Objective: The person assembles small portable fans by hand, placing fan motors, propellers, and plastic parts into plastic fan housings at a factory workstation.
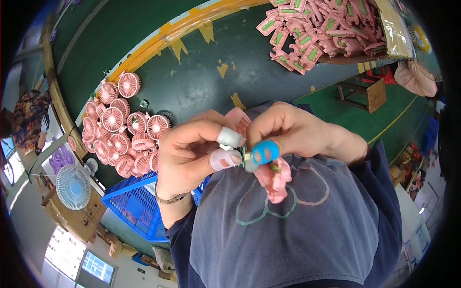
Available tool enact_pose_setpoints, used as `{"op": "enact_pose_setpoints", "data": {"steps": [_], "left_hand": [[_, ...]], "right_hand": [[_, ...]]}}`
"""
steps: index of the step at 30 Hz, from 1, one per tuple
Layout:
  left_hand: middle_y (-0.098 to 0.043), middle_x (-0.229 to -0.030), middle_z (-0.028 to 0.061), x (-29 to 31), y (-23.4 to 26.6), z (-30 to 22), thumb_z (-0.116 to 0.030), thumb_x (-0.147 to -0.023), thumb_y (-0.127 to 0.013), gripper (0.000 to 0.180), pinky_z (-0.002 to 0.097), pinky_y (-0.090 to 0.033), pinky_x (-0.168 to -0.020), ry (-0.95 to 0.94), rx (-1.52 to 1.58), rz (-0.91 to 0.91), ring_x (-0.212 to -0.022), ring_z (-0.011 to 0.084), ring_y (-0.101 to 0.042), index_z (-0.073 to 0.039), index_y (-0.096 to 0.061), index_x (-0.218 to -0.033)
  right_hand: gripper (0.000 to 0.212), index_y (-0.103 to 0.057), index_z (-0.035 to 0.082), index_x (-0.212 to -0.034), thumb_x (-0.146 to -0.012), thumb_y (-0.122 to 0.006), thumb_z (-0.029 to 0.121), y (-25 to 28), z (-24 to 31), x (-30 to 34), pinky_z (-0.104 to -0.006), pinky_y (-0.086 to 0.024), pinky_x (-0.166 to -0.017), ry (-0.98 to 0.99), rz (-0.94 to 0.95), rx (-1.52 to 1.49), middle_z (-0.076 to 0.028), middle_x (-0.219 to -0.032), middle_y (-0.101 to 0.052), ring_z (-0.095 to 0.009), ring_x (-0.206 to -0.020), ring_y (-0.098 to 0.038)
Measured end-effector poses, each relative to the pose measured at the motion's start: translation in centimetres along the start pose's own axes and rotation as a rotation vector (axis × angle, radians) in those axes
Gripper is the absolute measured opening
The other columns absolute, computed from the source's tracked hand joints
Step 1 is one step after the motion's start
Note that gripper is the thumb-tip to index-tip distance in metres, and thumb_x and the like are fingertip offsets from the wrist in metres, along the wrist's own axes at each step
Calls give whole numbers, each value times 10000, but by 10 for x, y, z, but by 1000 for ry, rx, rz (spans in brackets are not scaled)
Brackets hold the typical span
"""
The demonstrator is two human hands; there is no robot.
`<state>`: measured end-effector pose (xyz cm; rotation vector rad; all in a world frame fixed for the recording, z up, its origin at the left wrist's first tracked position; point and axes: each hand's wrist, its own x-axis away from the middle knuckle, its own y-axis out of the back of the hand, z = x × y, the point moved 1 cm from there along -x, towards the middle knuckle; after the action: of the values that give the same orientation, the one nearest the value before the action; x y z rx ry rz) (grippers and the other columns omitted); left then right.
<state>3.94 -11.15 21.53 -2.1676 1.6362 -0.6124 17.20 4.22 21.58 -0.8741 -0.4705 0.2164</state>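
My left hand (192, 146) is closed, with thumb and index finger pinched at a small dark green part (243, 156), which looks like a circuit board. Wraps cover both fingertips. Facing it, my right hand (290, 132) pinches at the same spot, a blue wrap round its thumb. Below the right thumb hangs a pink plastic handle shell (276, 185) with a bit of green in it. Behind the fingers shows a pink slatted piece (238, 118), partly hidden. The fingers cover how these pieces join.
Pink round fan heads (113, 119) lie heaped on the dark green table (201, 72) at left. Far right, pink handle shells (312, 36) spill from a cardboard box (396, 29). A blue crate (139, 206) stands below left, near a fan (73, 187). Another person (29, 115) is far left.
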Motion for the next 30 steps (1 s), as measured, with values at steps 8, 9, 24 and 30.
{"op": "enact_pose_setpoints", "data": {"steps": [8,9,24,30], "left_hand": [[-598,-948,125,-20,13,4,37,-723,-723,230,283,-515,-753,9,-2,-66,-879,176,-598,38,-630,-934],[-598,-948,125,-24,14,4,37,-723,-723,230,283,-515,-753,14,2,-71,-879,176,-598,38,-630,-934],[-644,-915,58,-96,67,-9,-5,-800,-642,147,223,-475,-700,54,-627,-248,-797,103,-594,17,-642,-946],[-656,-827,54,-212,210,-15,-109,-840,-630,192,233,-484,-643,1,-1186,-502,-723,92,-601,-28,-636,-1014]], "right_hand": [[192,-601,-21,-851,-889,-587,166,22,3,-17,-242,-501,-573,107,43,-189,-83,-711,-618,-148,-646,-634],[199,-599,-20,-856,-890,-589,176,25,5,-18,-243,-501,-571,88,68,-191,-85,-710,-618,-149,-644,-634],[216,-644,12,-1015,-855,-636,157,106,40,-57,-221,-451,-751,350,-580,345,-2,-908,-656,-57,-821,-568],[255,-536,-2,-1091,-857,-548,99,139,72,-43,-305,-481,-799,646,-306,-681,-109,-973,-558,-222,-927,-557]]}}
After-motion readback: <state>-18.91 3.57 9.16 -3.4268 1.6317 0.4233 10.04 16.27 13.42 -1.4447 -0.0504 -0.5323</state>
